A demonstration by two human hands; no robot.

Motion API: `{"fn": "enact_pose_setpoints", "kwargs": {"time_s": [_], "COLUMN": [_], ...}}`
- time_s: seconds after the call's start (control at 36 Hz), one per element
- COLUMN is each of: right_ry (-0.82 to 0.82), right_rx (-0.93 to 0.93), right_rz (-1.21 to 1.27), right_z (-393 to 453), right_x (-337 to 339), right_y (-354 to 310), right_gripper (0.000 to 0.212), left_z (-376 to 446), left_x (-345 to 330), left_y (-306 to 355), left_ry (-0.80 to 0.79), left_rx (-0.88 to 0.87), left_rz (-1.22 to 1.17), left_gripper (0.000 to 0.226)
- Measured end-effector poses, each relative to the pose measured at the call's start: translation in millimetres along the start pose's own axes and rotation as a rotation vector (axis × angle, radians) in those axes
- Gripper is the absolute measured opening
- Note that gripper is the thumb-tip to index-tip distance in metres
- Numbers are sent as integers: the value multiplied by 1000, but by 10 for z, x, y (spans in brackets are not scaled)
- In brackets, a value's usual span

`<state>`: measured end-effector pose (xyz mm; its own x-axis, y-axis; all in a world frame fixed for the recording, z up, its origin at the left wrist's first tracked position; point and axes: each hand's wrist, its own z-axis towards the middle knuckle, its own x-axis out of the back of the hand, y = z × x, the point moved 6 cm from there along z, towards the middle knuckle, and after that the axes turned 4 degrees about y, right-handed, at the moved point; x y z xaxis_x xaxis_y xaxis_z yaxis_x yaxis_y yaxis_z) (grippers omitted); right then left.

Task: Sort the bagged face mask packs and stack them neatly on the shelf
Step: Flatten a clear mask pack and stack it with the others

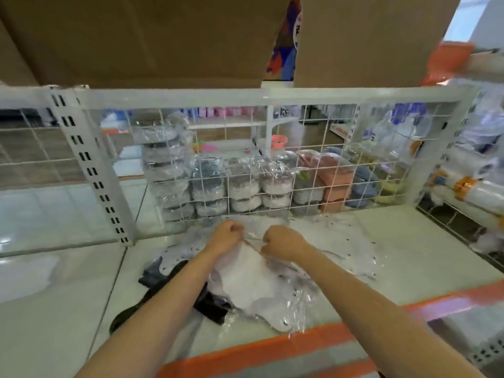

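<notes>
A big clear plastic bag (341, 241) with punched holes lies on the white shelf (425, 257). It holds white mask packs (245, 285) and dark mask packs (212, 306). My left hand (227, 236) and my right hand (282, 241) are both fisted on the bag's gathered top, close together, with a thin tan band (252, 245) stretched between them. Behind the wire grid (300, 159), stacked bagged mask packs (207, 186) stand in columns, grey and white at the left, pink, blue and yellow at the right.
Cardboard boxes (136, 36) sit on the level above. A slotted white upright (90, 165) stands at the left. An orange strip (272, 347) edges the shelf front. Wrapped goods (474, 186) lie on the neighbouring shelf at the right.
</notes>
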<state>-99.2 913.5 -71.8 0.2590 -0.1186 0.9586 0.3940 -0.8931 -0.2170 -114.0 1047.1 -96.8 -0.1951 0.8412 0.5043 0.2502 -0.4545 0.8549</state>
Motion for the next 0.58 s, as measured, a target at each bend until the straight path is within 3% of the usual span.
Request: {"fn": "enact_pose_setpoints", "kwargs": {"time_s": [0.06,0.17,0.22,0.25,0.33,0.36,0.5,0.58], "right_ry": [-6,112,102,89,46,44,-114,-241], "right_rx": [33,73,30,24,42,19,71,157], "right_rz": [268,1104,1563,1661,1613,1561,1291,1099], "right_z": [6,9,46,66,151,174,188,119], "right_x": [248,601,605,598,528,484,300,253], "right_y": [95,393,574,654,814,867,909,867], "right_gripper": [15,14,15,13,12,12,12,10], "left_z": [-43,-126,-119,-132,-216,-258,-402,-435], "left_x": [86,254,232,200,12,-76,-410,-452], "left_y": [77,206,206,204,259,337,620,639], "left_ry": [148,343,347,339,293,264,165,241], "left_rx": [50,71,130,158,197,176,79,87], "left_rz": [-135,-319,-365,-355,-415,-473,-574,-616], "left_gripper": [26,23,52,69,105,106,27,28]}}
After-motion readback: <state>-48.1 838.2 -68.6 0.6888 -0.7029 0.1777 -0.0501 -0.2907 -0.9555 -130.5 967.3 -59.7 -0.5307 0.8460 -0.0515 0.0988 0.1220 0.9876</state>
